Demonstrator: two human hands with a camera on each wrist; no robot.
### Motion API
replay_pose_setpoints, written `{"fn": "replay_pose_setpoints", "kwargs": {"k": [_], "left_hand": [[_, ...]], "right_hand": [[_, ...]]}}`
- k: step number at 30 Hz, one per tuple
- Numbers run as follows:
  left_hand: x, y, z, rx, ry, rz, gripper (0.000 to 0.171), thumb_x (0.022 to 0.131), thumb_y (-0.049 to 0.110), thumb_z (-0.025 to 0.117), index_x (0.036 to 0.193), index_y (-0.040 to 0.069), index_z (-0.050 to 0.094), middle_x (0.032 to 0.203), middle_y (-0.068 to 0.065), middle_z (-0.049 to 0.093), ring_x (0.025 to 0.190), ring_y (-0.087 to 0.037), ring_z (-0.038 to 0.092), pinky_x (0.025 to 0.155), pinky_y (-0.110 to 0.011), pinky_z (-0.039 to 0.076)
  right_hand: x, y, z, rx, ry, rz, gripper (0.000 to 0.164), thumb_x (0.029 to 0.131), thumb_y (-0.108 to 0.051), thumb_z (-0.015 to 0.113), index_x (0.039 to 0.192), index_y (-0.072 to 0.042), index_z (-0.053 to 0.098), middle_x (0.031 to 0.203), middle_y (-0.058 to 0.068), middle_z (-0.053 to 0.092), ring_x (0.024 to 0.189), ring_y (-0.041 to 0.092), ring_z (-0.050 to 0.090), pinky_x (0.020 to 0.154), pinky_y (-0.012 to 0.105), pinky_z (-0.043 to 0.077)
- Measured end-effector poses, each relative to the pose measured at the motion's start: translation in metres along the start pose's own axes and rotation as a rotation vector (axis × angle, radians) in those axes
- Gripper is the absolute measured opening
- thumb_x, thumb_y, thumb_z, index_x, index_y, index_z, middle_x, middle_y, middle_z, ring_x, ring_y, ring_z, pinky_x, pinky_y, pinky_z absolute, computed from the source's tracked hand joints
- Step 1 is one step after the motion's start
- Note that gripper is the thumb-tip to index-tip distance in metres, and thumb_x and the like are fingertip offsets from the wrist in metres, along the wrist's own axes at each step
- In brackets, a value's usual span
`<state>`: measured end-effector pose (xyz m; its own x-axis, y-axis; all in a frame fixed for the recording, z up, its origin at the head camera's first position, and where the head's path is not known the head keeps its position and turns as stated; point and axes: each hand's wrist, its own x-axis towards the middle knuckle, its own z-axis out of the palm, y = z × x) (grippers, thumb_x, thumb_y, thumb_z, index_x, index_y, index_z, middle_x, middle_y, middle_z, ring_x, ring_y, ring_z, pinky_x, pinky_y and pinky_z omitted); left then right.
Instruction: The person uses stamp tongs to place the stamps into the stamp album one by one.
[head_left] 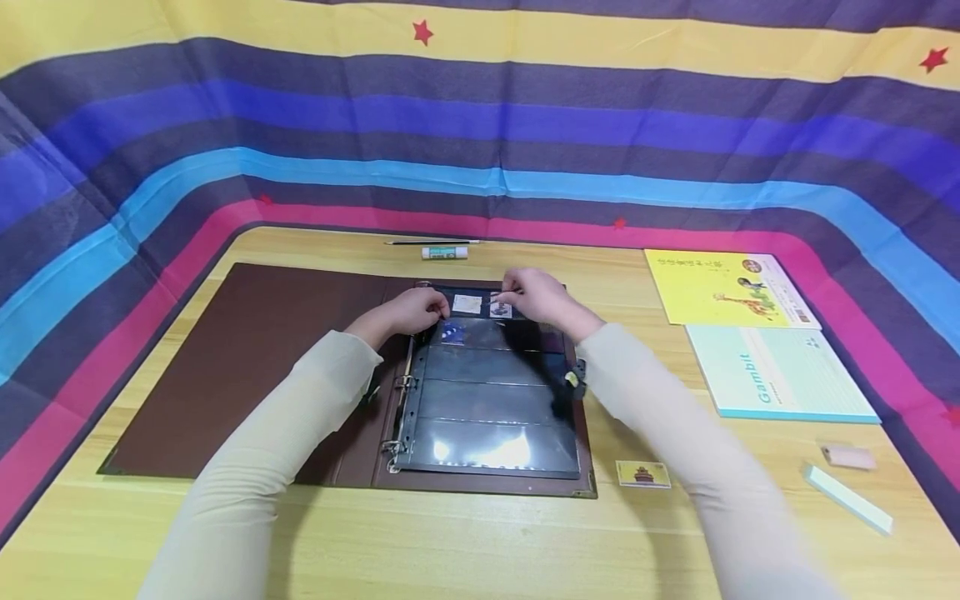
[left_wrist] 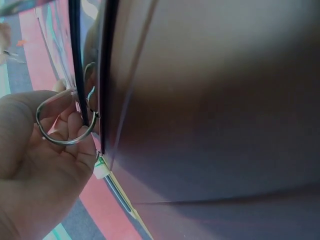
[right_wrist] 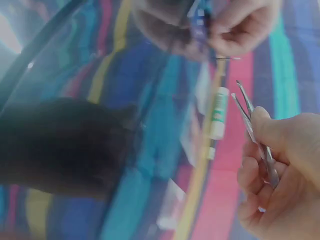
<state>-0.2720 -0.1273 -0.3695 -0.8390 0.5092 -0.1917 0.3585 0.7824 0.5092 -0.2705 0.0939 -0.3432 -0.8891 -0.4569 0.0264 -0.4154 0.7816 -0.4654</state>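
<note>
A brown ring-binder stamp album (head_left: 180, 367) lies open, a black pocket page (head_left: 487, 400) on its rings. Small stamps show in the upper rows: a whitish stamp (head_left: 467, 304), a stamp with a dark picture (head_left: 501, 308) and a blue stamp (head_left: 453, 333). At the page's upper left, my left hand (head_left: 408, 312) pinches the page edge beside the blue stamp; a metal ring (left_wrist: 65, 142) crosses in front of its fingers in the left wrist view. My right hand (head_left: 542, 297) grips metal tweezers (right_wrist: 256, 135), their tips apart, over the top row near the dark-picture stamp.
Right of the album lies a yellow stamp-like card (head_left: 643, 475). Farther right are a yellow booklet (head_left: 727, 292), a pale green notebook (head_left: 780, 375), a pinkish block (head_left: 847, 456) and a pale bar (head_left: 847, 500). Behind the album lie a glue stick (head_left: 444, 252) and a pencil (head_left: 431, 242).
</note>
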Motion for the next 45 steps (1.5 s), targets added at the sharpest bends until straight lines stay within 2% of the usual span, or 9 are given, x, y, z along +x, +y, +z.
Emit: {"fn": "replay_pose_setpoints", "kwargs": {"k": [4, 7, 11, 15, 22, 30, 37, 45], "left_hand": [[-0.001, -0.002, -0.002, -0.011, -0.013, -0.021, 0.019, 0.083, 0.003, 0.038, 0.09, 0.005, 0.056, 0.087, -0.007, 0.052, 0.063, -0.017, 0.044, 0.061, -0.029, 0.037], [-0.002, -0.003, -0.004, -0.028, -0.023, -0.032, 0.019, 0.083, 0.004, 0.038, 0.091, 0.005, 0.056, 0.087, -0.007, 0.052, 0.06, -0.017, 0.044, 0.058, -0.028, 0.038], [-0.003, -0.005, -0.004, -0.039, -0.021, -0.03, 0.019, 0.083, 0.005, 0.038, 0.091, 0.005, 0.055, 0.086, -0.007, 0.052, 0.058, -0.017, 0.044, 0.056, -0.028, 0.038], [-0.004, -0.008, -0.003, -0.041, -0.018, -0.032, 0.019, 0.083, 0.006, 0.038, 0.091, 0.006, 0.055, 0.087, -0.007, 0.052, 0.059, -0.018, 0.045, 0.056, -0.029, 0.038], [-0.004, -0.009, -0.002, -0.038, -0.004, -0.024, 0.017, 0.082, 0.005, 0.04, 0.089, 0.006, 0.056, 0.088, -0.007, 0.052, 0.065, -0.018, 0.045, 0.061, -0.029, 0.037], [-0.001, -0.008, 0.0, -0.035, 0.002, -0.018, 0.017, 0.082, 0.005, 0.04, 0.088, 0.006, 0.056, 0.088, -0.007, 0.052, 0.068, -0.019, 0.044, 0.064, -0.03, 0.037], [0.0, -0.005, 0.0, -0.035, -0.002, -0.016, 0.018, 0.082, 0.004, 0.04, 0.089, 0.006, 0.056, 0.089, -0.007, 0.052, 0.069, -0.019, 0.044, 0.064, -0.03, 0.037], [0.002, -0.002, 0.001, -0.034, -0.002, -0.004, 0.017, 0.082, 0.004, 0.04, 0.088, 0.005, 0.056, 0.088, -0.007, 0.053, 0.068, -0.019, 0.044, 0.064, -0.03, 0.037]], "right_hand": [[-0.03, 0.007, -0.022, 0.067, 0.057, -0.084, 0.012, 0.078, -0.02, 0.057, 0.077, -0.009, 0.053, 0.073, 0.001, 0.054, 0.067, 0.014, 0.05, 0.062, 0.029, 0.039], [-0.059, 0.013, -0.037, 0.089, 0.069, -0.108, 0.011, 0.077, -0.019, 0.058, 0.081, -0.008, 0.055, 0.073, 0.0, 0.055, 0.068, 0.013, 0.051, 0.063, 0.029, 0.04], [-0.101, 0.027, -0.049, 0.044, 0.077, -0.107, 0.013, 0.078, -0.018, 0.057, 0.086, -0.008, 0.058, 0.078, 0.0, 0.057, 0.072, 0.013, 0.052, 0.065, 0.03, 0.042], [-0.138, 0.049, -0.051, -0.024, 0.07, -0.092, 0.01, 0.078, -0.015, 0.056, 0.085, -0.009, 0.06, 0.079, -0.001, 0.059, 0.072, 0.013, 0.054, 0.063, 0.03, 0.044], [-0.185, 0.089, -0.048, -0.144, 0.084, -0.037, 0.006, 0.074, -0.01, 0.061, 0.079, -0.011, 0.06, 0.073, -0.004, 0.058, 0.068, 0.013, 0.054, 0.061, 0.033, 0.043], [-0.21, 0.111, -0.042, -0.197, 0.089, 0.026, 0.007, 0.071, -0.008, 0.062, 0.079, -0.01, 0.061, 0.073, -0.003, 0.058, 0.069, 0.016, 0.054, 0.063, 0.037, 0.042], [-0.212, 0.115, -0.039, -0.21, 0.063, 0.063, 0.007, 0.071, -0.009, 0.062, 0.078, -0.011, 0.06, 0.073, -0.003, 0.057, 0.067, 0.015, 0.052, 0.062, 0.037, 0.041], [-0.213, 0.114, -0.038, -0.257, 0.063, 0.124, 0.006, 0.071, -0.013, 0.063, 0.07, -0.016, 0.058, 0.066, -0.006, 0.053, 0.058, 0.011, 0.046, 0.056, 0.033, 0.039]]}}
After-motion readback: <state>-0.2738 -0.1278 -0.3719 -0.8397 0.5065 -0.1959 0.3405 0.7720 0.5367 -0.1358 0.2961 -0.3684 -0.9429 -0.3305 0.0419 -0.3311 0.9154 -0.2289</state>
